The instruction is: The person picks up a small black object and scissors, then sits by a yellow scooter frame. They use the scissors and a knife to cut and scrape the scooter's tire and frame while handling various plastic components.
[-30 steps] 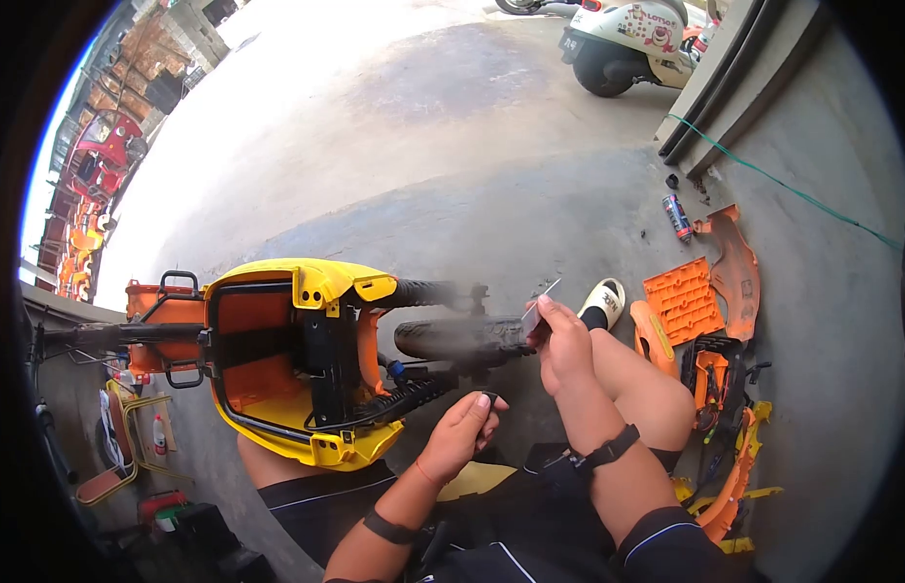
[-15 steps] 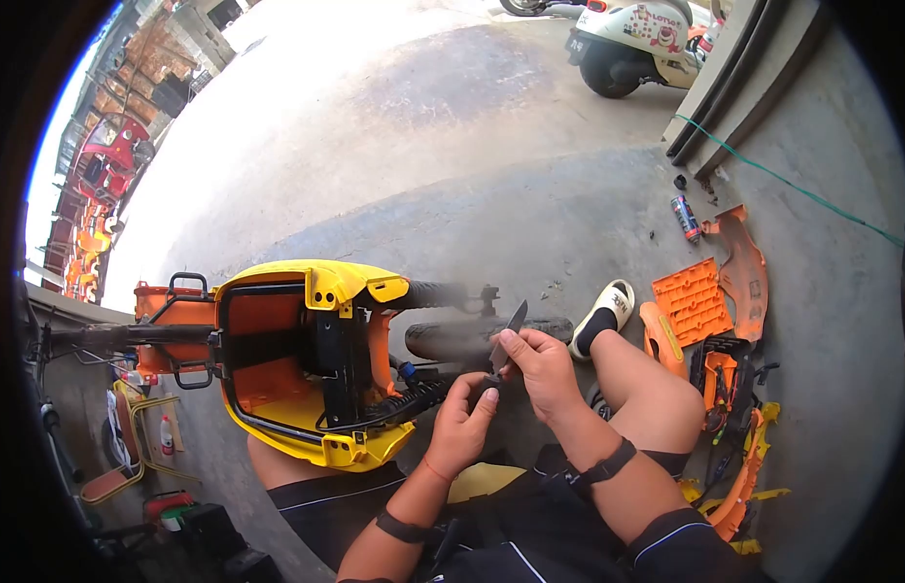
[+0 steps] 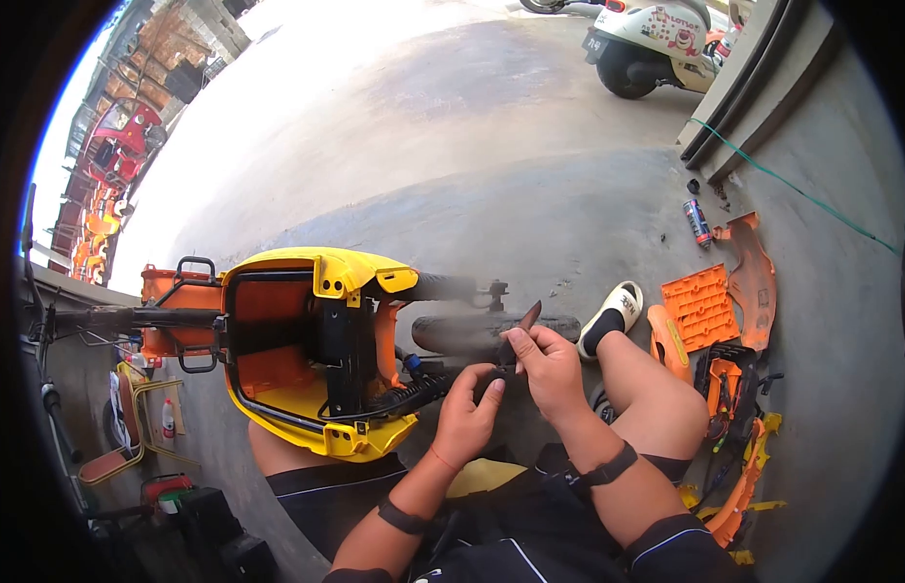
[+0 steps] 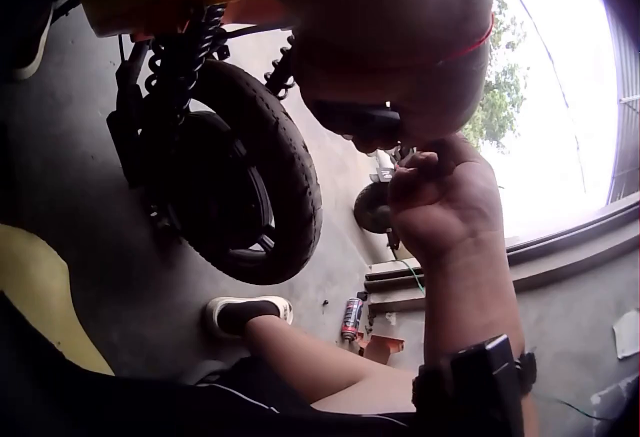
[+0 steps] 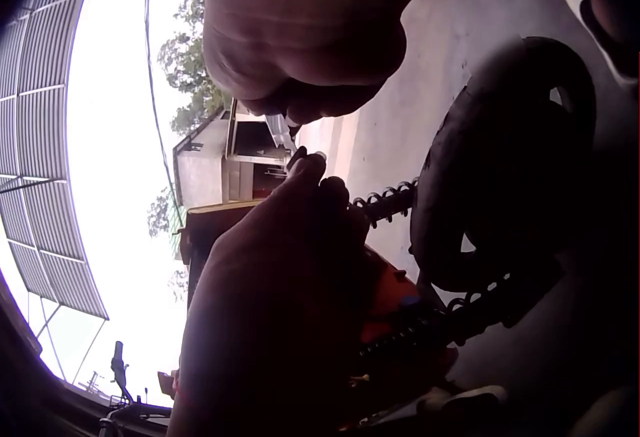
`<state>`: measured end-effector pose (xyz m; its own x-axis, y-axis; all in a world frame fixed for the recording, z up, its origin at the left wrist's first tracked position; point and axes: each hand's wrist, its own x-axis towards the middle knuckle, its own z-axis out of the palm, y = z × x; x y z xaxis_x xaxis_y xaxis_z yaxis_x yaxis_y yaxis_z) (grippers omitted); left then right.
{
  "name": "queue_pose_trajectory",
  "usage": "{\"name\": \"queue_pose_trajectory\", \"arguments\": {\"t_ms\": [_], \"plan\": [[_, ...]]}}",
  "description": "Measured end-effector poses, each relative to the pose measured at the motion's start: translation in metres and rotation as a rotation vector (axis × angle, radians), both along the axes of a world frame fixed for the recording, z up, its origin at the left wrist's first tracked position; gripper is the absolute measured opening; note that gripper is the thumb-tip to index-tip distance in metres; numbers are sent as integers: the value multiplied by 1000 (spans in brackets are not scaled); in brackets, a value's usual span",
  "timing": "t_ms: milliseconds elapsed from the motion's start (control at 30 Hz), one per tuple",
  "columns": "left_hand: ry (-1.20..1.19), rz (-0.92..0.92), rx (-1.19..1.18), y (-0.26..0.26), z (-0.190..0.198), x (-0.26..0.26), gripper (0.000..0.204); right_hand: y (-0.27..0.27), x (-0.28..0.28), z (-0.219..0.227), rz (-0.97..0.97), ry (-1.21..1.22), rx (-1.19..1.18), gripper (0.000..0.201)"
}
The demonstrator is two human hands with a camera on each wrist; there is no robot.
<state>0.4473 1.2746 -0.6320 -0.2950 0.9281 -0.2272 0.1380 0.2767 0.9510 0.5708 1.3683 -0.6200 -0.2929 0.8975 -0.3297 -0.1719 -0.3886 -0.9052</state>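
Note:
Both hands meet in front of the person, beside the rear wheel [image 3: 462, 333] of a yellow and orange scooter [image 3: 278, 369] that lies tipped over. My right hand [image 3: 552, 374] pinches a pointed knife blade [image 3: 532, 315] between thumb and fingers, its tip standing out past them. Curled fingers of my left hand [image 3: 467, 413] grip a small black piece [image 3: 488, 380] like a knife handle, right at the blade's lower end. The left wrist view shows the black piece [image 4: 350, 117] under the left hand. Whether blade and black piece are joined I cannot tell.
Orange panels [image 3: 700, 306] and yellow trim pieces [image 3: 754, 457] lie on the floor at right, near a spray can [image 3: 697, 222]. A white scooter [image 3: 657, 44] stands at the back. At left are a folding chair [image 3: 132, 432] and a bottle [image 3: 168, 420].
My hands were apart a second ago, the right with the blade, the left with the black piece. They came together, and since then the blade has tilted slightly to the right.

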Motion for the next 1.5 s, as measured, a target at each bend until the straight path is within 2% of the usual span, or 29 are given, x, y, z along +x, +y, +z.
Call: {"name": "queue_pose_trajectory", "arguments": {"t_ms": [67, 333, 433, 600, 1333, 1500], "plan": [[66, -7, -16, 2, 6, 2, 27, 0, -1, 4, 6, -26, 20, 24], [66, 9, 5, 0, -3, 1, 28, -3, -3, 4, 21, -82, 102, 24], [48, 13, -20, 0, -3, 0, 28, -2, -1, -3, 36, -118, 118, 24], [-127, 9, -47, 0, -2, -2, 28, -3, -2, -1, 45, -91, 101, 24], [-165, 50, -27, -4, -6, -3, 26, -2, -2, -5, 98, -66, 59, 26], [33, 38, -54, -7, -5, -9, 27, -9, -7, -16, 112, 36, 17, 28]]}}
